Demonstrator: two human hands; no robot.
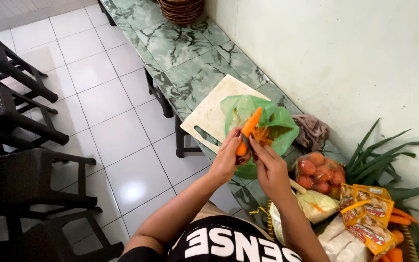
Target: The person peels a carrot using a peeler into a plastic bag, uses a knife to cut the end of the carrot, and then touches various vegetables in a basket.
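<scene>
Peeling going on over green bag (pixel 272 127). Left hand (pixel 226 160) pinching carrot (pixel 248 130) at lower end, tip angled up & right. Right hand (pixel 269 167) closed round peeler (pixel 245 141), blade against carrot, w/ orange peelings (pixel 263 136) dropped in bag below. Bag sits partly on white board (pixel 209 114), on green marbled counter (pixel 190 58). Right of that: grey rag (pixel 311 131), bag of tomatoes (pixel 318 175), yellow sachets (pixel 367 213), long green leaves (pixel 381 160), more carrots (pixel 401 216). Dark chairs (pixel 20 174) on tiled floor (pixel 107 106) at left.

Black short-sleeved top with white block lettering, dark red painted fingernails
</scene>
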